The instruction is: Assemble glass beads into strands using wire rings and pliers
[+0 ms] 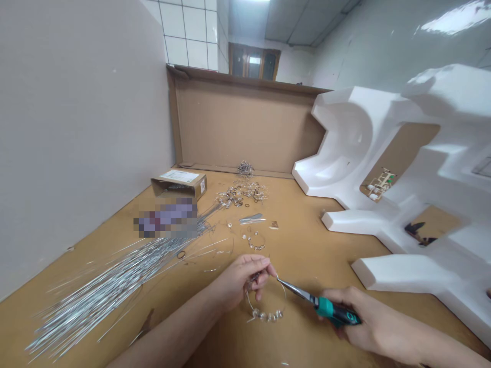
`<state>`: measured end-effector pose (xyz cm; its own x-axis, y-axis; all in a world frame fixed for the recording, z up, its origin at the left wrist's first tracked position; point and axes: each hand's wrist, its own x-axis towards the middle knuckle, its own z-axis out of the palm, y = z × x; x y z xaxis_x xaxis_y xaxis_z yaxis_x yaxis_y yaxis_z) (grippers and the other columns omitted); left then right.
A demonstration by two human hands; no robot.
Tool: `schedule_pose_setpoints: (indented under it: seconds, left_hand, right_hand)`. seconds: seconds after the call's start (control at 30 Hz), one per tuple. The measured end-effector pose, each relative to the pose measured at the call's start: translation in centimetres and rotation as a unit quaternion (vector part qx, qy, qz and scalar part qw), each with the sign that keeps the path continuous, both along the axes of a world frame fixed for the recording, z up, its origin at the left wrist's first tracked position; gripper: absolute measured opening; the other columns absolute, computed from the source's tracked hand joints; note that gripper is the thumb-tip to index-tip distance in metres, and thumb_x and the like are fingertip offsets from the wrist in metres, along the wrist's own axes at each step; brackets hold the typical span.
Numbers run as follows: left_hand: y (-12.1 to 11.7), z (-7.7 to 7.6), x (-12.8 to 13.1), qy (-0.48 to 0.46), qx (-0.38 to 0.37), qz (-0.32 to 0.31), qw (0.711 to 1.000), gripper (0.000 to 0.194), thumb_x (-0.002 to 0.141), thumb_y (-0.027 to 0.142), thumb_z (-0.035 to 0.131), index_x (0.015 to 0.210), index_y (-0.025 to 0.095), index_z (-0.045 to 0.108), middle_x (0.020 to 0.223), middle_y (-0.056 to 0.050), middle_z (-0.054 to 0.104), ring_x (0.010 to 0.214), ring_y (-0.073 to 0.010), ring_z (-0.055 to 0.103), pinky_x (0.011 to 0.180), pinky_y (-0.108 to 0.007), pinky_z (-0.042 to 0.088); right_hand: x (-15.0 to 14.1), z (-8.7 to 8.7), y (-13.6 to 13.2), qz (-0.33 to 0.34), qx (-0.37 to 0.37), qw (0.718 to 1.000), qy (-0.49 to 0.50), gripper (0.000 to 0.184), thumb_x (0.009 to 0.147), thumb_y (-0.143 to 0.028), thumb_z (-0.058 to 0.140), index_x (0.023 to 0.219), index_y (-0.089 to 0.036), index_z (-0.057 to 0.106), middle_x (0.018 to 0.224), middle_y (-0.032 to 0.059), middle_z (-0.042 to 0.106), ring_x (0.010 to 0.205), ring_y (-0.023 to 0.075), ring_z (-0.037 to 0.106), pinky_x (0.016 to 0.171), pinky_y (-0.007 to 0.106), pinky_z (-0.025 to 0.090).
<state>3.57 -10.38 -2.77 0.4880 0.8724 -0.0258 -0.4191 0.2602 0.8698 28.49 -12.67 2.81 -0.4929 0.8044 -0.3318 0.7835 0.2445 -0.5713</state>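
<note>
My left hand (245, 278) is closed, pinching the upper part of a thin wire ring (286, 292) with several clear beads (268, 316) strung along its lower side. My right hand (349, 317) wraps round the green and black handles of needle-nose pliers (303, 293). The pliers' tip meets the wire close to my left fingertips; whether the jaws grip it is too small to tell. Just beyond my left hand, a smaller curve of beads (258, 247) lies on the table.
A bundle of straight metal wires (126, 276) spreads over the table's left side. Behind lie a heap of small rings and wire bits (241, 193), a small cardboard box (184, 179) and thin strips (251, 219). White foam packing (395, 276) stands at right, a large cardboard panel (245, 122) at the back.
</note>
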Motion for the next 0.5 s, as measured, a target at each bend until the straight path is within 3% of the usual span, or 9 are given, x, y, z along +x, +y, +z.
schedule_pose_setpoints:
  seconds: [0.5]
  left_hand:
    - [-0.06,-0.01,0.0,0.019,0.001,0.004,1.0,0.025,0.076,0.031,0.051,0.066,0.011,0.062,0.044,0.005,0.038,0.037,-0.0038,0.027,0.036,-0.016,0.038]
  right_hand:
    - [-0.04,-0.22,-0.14,-0.006,0.016,1.0,0.0,0.037,0.059,-0.011,0.047,0.091,-0.025,0.059,0.08,-0.0025,0.062,0.073,0.017,0.053,0.062,0.02,0.038]
